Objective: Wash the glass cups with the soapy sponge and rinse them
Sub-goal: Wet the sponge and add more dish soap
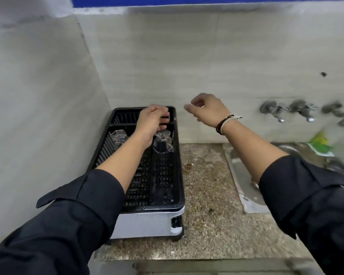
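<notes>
From the head camera, the step in hand looked like racking: two glass cups stood upside down in the black drying rack [179, 171] at the bench's left end, one cup [118, 136] at about nine o'clock of the left hand [152, 121], the other cup [163, 142] just below that hand at five o'clock. The left hand hung over the far end of the rack with its fingers curled downward — whether they pinched anything or only brushed the rack's divider could not be told. The right hand [206, 109] hovered in the air at three o'clock of the left, well apart from it, fingers loosely curled and holding nothing.

A third small glass [189, 164], with brownish dregs at its bottom, stood on the speckled bench [207, 195] just right of the rack, so by my judgement the washing was not finished. No sponge could be made out; the sink [244, 173] and the wall taps [290, 112] lay at three to four o'clock, blurred. The next move would call for taking up that dirty glass and carrying it across to the sink — gently, wet glass being slippery.
</notes>
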`<state>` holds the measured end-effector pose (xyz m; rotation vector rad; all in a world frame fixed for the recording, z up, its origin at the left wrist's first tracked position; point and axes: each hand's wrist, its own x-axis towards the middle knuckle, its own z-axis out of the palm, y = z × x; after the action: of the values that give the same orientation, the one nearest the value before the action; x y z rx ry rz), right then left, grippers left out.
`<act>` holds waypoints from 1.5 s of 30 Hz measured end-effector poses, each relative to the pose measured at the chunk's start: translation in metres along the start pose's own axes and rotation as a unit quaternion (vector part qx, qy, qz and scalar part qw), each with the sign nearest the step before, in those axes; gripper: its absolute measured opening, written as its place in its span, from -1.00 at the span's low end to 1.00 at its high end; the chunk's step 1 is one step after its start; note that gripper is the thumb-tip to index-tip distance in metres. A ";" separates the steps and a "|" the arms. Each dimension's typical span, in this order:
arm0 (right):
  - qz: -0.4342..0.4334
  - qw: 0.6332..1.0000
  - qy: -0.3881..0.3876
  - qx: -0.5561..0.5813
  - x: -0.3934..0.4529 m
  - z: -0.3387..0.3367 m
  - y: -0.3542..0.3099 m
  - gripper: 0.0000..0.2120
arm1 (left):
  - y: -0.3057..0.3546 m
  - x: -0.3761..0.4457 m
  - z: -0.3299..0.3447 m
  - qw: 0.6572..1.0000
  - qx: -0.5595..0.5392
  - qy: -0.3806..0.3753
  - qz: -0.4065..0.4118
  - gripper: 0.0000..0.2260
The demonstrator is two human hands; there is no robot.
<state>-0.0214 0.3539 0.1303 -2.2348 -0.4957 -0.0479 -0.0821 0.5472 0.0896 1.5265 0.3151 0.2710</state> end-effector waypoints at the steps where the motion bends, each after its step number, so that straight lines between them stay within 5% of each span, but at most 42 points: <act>1: 0.025 0.998 0.020 0.055 -0.011 -0.014 0.007 -0.63 | 0.004 0.000 0.015 1.000 -0.002 -0.023 0.005 -0.92; 5: 0.094 0.980 0.085 0.153 -0.052 -0.070 0.042 -0.67 | 0.019 -0.003 0.081 0.993 0.003 -0.113 0.026 -0.91; 13: 0.142 0.959 0.176 0.169 -0.124 -0.177 0.143 -0.80 | 0.015 -0.038 0.251 0.970 0.028 -0.241 0.019 -0.95; 19: 0.181 0.959 0.167 0.140 -0.152 -0.246 0.268 -0.93 | -0.034 -0.050 0.402 0.963 0.027 -0.269 -0.015 -0.97; 25: 0.298 0.938 0.155 0.081 -0.153 -0.293 0.441 -0.85 | -0.096 -0.049 0.532 0.970 0.034 -0.229 -0.072 -0.91; 30: 0.362 0.925 0.118 -0.014 -0.145 -0.302 0.545 -0.95 | -0.137 -0.048 0.566 0.969 0.072 -0.202 -0.120 -0.93; 37: 0.393 0.898 0.084 -0.181 -0.130 -0.297 0.635 -0.66 | -0.157 -0.039 0.570 0.966 0.120 -0.179 -0.141 -0.94; 45: 0.473 0.855 0.158 -0.143 -0.107 -0.286 0.644 -0.48 | -0.165 -0.015 0.563 0.965 0.164 -0.140 -0.152 -0.90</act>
<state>0.1526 -0.2679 -0.1706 -2.4536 0.8642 0.0278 0.1063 0.0127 -0.0643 1.7878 0.3759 -0.2519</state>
